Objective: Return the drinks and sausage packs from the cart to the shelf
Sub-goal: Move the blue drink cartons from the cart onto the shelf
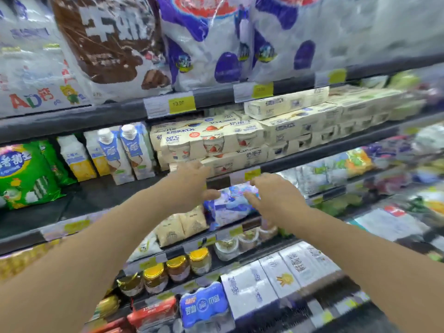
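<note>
Across the chilled shelf [96, 200] filling the frame, a placing step seems just finished, a blue-white drink pack [230, 203] lying at centre between the left hand [192, 186] and right hand [276, 198], fingers spread, nothing gripped; next, another item from the unseen cart would be needed.

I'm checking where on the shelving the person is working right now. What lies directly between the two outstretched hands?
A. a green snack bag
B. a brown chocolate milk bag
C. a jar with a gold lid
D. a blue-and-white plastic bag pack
D: the blue-and-white bag pack lies on the shelf between the left hand and the right hand, whose fingers are spread and hold nothing.
</note>
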{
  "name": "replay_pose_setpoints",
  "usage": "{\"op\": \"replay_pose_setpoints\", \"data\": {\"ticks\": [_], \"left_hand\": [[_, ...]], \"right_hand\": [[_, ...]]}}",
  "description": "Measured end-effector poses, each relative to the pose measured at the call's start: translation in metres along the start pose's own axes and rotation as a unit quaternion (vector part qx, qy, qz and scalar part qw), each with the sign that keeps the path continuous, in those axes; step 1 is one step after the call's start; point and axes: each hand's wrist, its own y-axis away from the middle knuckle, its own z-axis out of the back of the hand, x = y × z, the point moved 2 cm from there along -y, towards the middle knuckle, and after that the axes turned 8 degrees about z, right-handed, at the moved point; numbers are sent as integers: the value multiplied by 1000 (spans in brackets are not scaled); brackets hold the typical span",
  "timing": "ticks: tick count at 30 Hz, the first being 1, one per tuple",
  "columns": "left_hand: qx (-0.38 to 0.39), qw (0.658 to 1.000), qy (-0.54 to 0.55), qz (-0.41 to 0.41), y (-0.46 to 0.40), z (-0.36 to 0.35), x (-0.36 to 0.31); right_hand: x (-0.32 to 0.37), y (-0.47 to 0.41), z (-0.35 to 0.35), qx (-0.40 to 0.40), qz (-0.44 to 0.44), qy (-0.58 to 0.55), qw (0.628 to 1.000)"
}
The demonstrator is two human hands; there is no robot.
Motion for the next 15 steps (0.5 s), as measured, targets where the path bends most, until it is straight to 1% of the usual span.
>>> {"op": "replay_pose_setpoints", "data": {"ticks": [4,9,15], "left_hand": [[-4,992,-87,-89,-43,-26,-99],[28,978,-108,-174,-68,-69,-242],[73,955,-119,-262,-67,-114,-402]], "right_hand": [[-110,65,10,41,-81,65,994],[-221,174,26,79,-187,88,975],[-328,312,38,88,-315,85,941]]}}
